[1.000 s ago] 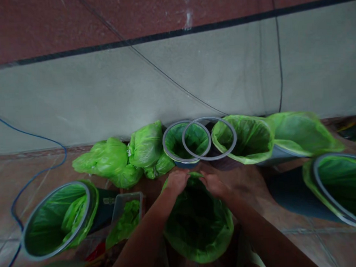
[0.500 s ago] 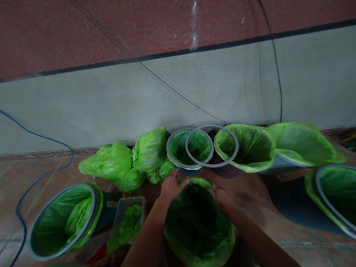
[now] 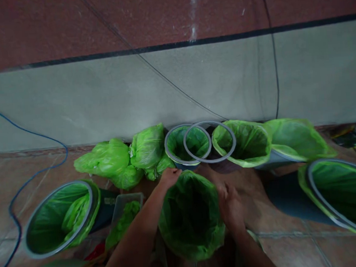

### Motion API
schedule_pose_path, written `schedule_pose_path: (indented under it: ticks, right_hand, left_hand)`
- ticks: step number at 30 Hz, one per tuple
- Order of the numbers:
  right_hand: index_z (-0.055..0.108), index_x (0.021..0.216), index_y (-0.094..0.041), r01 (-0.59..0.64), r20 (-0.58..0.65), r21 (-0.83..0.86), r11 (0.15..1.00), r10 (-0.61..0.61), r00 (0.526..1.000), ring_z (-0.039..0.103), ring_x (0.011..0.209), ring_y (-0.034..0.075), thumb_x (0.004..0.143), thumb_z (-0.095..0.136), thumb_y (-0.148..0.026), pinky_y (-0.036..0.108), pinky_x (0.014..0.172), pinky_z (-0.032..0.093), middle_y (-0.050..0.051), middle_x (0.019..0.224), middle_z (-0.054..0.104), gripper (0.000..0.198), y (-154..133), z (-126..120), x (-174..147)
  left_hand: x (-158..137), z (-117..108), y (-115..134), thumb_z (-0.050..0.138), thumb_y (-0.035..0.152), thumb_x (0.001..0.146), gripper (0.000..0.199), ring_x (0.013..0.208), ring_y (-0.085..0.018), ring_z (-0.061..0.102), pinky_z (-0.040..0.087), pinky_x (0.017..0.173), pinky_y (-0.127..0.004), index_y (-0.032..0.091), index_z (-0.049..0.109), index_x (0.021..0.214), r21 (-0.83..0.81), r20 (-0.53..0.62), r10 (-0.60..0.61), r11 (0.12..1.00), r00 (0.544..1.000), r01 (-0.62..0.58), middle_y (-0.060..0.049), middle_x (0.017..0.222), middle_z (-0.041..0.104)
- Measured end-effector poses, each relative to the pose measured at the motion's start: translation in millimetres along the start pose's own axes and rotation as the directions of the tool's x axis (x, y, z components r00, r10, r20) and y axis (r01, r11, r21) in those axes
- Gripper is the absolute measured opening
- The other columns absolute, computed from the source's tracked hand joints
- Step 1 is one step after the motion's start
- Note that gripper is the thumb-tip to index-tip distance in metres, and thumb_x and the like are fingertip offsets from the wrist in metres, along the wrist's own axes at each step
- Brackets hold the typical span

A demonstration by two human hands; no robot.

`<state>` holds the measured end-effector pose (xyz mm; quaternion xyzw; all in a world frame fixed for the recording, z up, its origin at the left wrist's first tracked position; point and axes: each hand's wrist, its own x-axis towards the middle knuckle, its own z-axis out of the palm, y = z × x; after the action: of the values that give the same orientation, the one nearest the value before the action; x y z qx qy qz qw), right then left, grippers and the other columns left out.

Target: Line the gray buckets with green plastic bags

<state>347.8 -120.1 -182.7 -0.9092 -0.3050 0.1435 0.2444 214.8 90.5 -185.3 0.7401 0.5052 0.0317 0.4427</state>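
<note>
Low in the middle stands a bin lined with a green bin liner (image 3: 191, 214), its dark mouth facing up towards me. My left hand (image 3: 170, 177) is at the far left of the liner's rim, closed, with its fingertips on the edge. Against the right side of the liner is my right hand (image 3: 231, 203), its fingers curled at the plastic and somewhat blurred. The liner hides most of the bin under it. Just beyond, a loose grey ring (image 3: 211, 162) lies across a lined bin (image 3: 173, 160) and the liner beside it.
Several full green bags (image 3: 147, 148) lie by the wall. Another lined bin (image 3: 109, 201) leans at left, near a clear tub (image 3: 141, 198) of green plastic. More lined bins stand right, including a large tilted one (image 3: 286, 197). A blue cable (image 3: 43, 171) crosses the floor.
My right hand has shifted from the far right rim down along the liner's right side. My left hand remains at the far left rim. The view has moved slightly.
</note>
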Motion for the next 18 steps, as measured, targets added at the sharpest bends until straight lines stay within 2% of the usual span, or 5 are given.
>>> schedule_pose_path:
  ticks: [3, 8, 12, 15, 18]
  right_hand:
    - [0.062, 0.111, -0.015, 0.156, 0.11, 0.029, 0.987, -0.158, 0.981, 0.063, 0.098, 0.022, 0.097, 0.025, -0.037, 0.03, 0.085, 0.043, 0.013, 0.11, 0.068, 0.045, -26, -4, 41]
    - [0.067, 0.096, -0.02, 0.341, 0.37, -0.03, 0.94, -0.307, 0.877, 0.065, 0.086, 0.017, 0.096, 0.036, -0.032, 0.024, 0.075, 0.042, 0.008, 0.095, 0.072, 0.034, -57, 18, 75]
    - [0.065, 0.107, -0.022, 0.42, 0.438, -0.008, 0.908, -0.374, 0.818, 0.065, 0.092, 0.017, 0.094, 0.04, -0.032, 0.024, 0.08, 0.042, 0.007, 0.1, 0.072, 0.03, -48, 30, 72]
    - [0.059, 0.12, -0.022, 0.461, 0.444, -0.003, 0.888, -0.412, 0.796, 0.063, 0.1, 0.02, 0.093, 0.043, -0.03, 0.027, 0.085, 0.042, 0.008, 0.108, 0.07, 0.032, -39, 30, 70]
    - [0.057, 0.122, -0.02, 0.465, 0.476, -0.047, 0.884, -0.39, 0.789, 0.063, 0.102, 0.021, 0.093, 0.042, -0.028, 0.029, 0.088, 0.042, 0.01, 0.11, 0.069, 0.034, -35, 29, 70]
  left_hand:
    - [0, 0, -2, 0.05, 0.041, 0.083, 0.04, 0.048, -0.01, 0.036, 0.025, 0.05, -0.024, 0.017, 0.052, 0.05, 0.001, -0.015, 0.015, 1.0, 1.0, -0.015, 0.006, 0.042, 0.033]
    - [-6, 0, -9, 0.051, 0.042, 0.083, 0.039, 0.051, -0.01, 0.043, 0.031, 0.052, -0.023, 0.016, 0.061, 0.057, -0.028, -0.012, 0.059, 0.998, 0.998, -0.059, 0.005, 0.046, 0.045]
    - [-11, -2, -14, 0.062, 0.03, 0.077, 0.016, 0.07, -0.011, 0.059, 0.045, 0.069, -0.022, 0.018, 0.071, 0.082, -0.069, 0.028, 0.19, 0.98, 0.981, -0.188, 0.003, 0.076, 0.068]
    - [-14, -3, -18, 0.062, 0.018, 0.073, 0.023, 0.083, -0.014, 0.063, 0.047, 0.082, -0.024, 0.021, 0.071, 0.094, 0.01, 0.089, 0.313, 0.949, 0.946, -0.315, 0.001, 0.09, 0.071]
    - [-16, -5, -22, 0.057, 0.014, 0.075, 0.029, 0.089, -0.016, 0.064, 0.047, 0.088, -0.027, 0.021, 0.068, 0.102, 0.202, 0.141, 0.319, 0.917, 0.937, -0.343, -0.001, 0.095, 0.071]
